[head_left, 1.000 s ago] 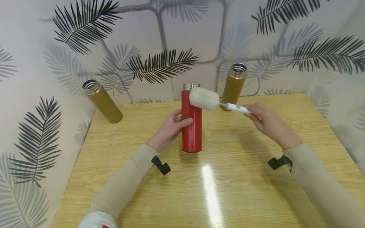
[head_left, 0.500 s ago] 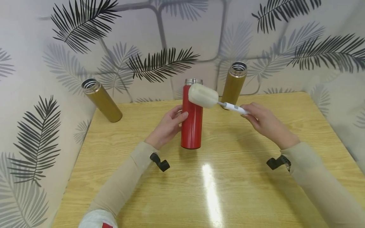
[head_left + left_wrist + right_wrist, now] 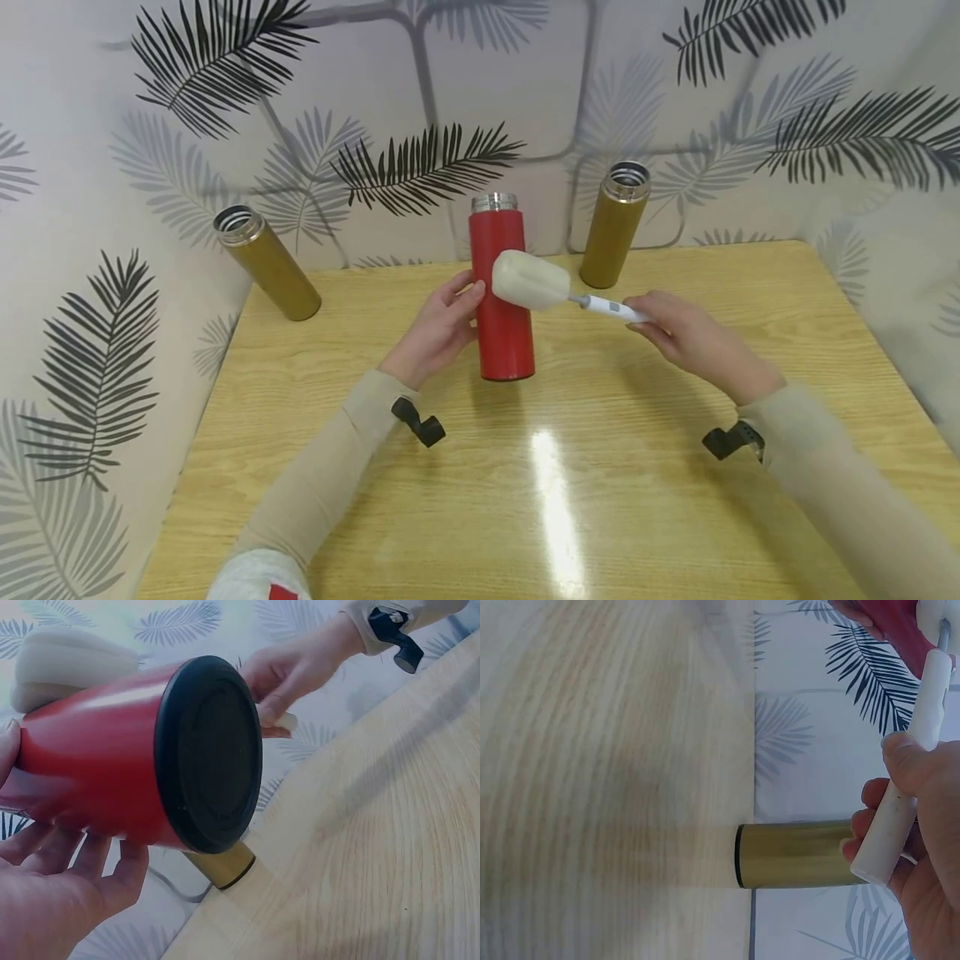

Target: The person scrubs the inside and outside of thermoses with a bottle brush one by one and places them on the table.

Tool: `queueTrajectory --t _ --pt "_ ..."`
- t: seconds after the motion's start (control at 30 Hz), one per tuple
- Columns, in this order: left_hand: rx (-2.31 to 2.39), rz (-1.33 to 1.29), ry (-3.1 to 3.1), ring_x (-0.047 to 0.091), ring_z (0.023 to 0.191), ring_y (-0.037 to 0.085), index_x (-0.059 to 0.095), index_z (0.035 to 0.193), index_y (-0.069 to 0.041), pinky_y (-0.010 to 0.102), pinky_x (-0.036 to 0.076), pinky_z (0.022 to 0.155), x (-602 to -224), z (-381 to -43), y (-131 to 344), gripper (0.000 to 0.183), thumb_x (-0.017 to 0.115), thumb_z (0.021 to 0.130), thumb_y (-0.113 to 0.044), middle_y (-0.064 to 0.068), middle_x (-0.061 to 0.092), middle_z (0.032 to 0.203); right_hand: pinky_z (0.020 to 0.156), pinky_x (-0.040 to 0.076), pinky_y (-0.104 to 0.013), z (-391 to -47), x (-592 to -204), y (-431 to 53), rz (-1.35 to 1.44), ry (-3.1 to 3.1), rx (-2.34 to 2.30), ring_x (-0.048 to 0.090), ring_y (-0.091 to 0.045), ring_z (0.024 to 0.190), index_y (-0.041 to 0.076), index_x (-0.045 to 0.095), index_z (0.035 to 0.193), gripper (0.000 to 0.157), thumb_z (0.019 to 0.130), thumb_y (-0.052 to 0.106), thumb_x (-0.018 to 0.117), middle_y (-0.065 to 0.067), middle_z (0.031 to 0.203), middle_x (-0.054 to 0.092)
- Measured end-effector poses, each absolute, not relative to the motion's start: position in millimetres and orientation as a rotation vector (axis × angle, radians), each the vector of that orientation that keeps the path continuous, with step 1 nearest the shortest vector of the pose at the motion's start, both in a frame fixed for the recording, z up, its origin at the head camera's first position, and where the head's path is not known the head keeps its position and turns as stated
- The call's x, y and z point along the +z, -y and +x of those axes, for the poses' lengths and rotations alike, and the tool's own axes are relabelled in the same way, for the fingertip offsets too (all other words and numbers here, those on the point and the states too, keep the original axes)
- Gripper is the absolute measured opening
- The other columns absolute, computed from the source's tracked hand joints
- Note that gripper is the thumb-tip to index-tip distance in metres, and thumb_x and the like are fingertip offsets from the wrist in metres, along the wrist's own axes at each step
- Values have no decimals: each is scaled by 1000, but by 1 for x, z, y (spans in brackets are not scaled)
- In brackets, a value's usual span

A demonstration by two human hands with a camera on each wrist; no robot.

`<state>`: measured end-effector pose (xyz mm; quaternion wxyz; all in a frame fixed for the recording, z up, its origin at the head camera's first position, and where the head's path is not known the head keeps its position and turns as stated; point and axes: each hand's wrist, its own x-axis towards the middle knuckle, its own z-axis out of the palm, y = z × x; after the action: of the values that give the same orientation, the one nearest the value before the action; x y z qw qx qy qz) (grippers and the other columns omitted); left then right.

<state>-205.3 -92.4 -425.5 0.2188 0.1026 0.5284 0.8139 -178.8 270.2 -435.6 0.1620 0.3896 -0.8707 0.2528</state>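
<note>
Red bottle (image 3: 507,340) held up off the table, near upright, slight tilt, steel neck (image 3: 494,202) on top; black base (image 3: 210,754) faces the left wrist camera. Left hand (image 3: 442,325) grips it from the left side, thumb in front, fingers wrapped behind. Brush (image 3: 530,280): cream sponge head across the front of the bottle's side, below the neck; cannot tell if touching. Right hand (image 3: 686,333) pinches the white handle (image 3: 611,310), thumb against curled fingers. Right gold bottle (image 3: 617,229) stands at the back of the table, near the brush, steel neck up. Left gold bottle (image 3: 273,271) stands well apart, at the back left. Wood table (image 3: 637,500), glare streak in the middle. Leaf-print wall (image 3: 525,100) behind. Beige sleeves (image 3: 318,475), black wrist straps (image 3: 422,423).
</note>
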Motion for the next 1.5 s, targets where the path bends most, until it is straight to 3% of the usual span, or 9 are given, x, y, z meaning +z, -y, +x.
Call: queueTrajectory --t 0.13,0.3,0.4,0.57,0.87,1.1,1.23,1.37,1.5 --pt "2295 323 -1444 52 127 20 43 152 -7 40 50 101 -426 -207 95 52 61 107 -28 3 58 135 68 53 -38 -174 -440 -270 1124 2518 709 53 -11 79 5 67 115 36 85 -11 78 -1 91 64" --pt "2323 356 -1429 46 136 21 38 158 -9 44 45 108 -425 -210 99 94 80 84 -50 4 52 146 66 53 -36 -167 -442 -271 1135 2533 662 51 -10 79 6 67 114 35 85 -10 78 1 91 60" --pt "2346 344 -1403 46 136 21 37 159 -7 44 44 109 -423 -211 99 83 74 94 -44 5 53 146 67 54 -36 -164 -442 -273 1144 2539 649 52 -9 79 6 68 115 37 84 -10 79 1 92 61" --pt "2389 296 -1366 50 131 21 40 156 -3 42 47 106 -422 -212 101 52 51 111 -26 4 57 139 67 55 -36 -162 -444 -275 1179 2534 613 55 -10 80 5 69 117 38 83 -9 80 1 95 63" --pt "2393 309 -1338 54 122 19 43 146 -19 36 50 96 -427 -208 98 59 69 97 -38 3 58 135 66 52 -36 -168 -441 -275 1129 2470 647 51 -11 79 4 68 116 42 80 -13 81 -2 91 62" --pt "2340 358 -1340 55 118 18 45 144 -21 36 52 96 -432 -203 95 35 53 110 -21 1 59 130 63 50 -37 -175 -431 -274 1071 2439 662 51 -13 75 2 68 116 41 81 -14 80 -4 89 62" --pt "2282 399 -1352 53 123 19 37 153 -16 38 50 100 -435 -201 95 61 67 103 -32 2 56 132 62 49 -36 -177 -425 -276 1018 2478 658 49 -13 74 1 68 117 37 84 -12 78 -4 89 61" --pt "2216 369 -1432 51 128 21 26 161 -13 37 48 106 -435 -200 95 111 88 78 -52 5 53 139 63 49 -37 -178 -423 -275 999 2502 644 49 -14 75 1 68 119 37 86 -11 78 -5 90 61" --pt "2160 323 -1514 53 128 23 25 163 -15 39 46 111 -435 -200 94 128 94 63 -55 11 52 143 63 49 -38 -180 -420 -273 997 2482 640 50 -16 75 0 68 119 37 85 -12 78 -6 90 63"
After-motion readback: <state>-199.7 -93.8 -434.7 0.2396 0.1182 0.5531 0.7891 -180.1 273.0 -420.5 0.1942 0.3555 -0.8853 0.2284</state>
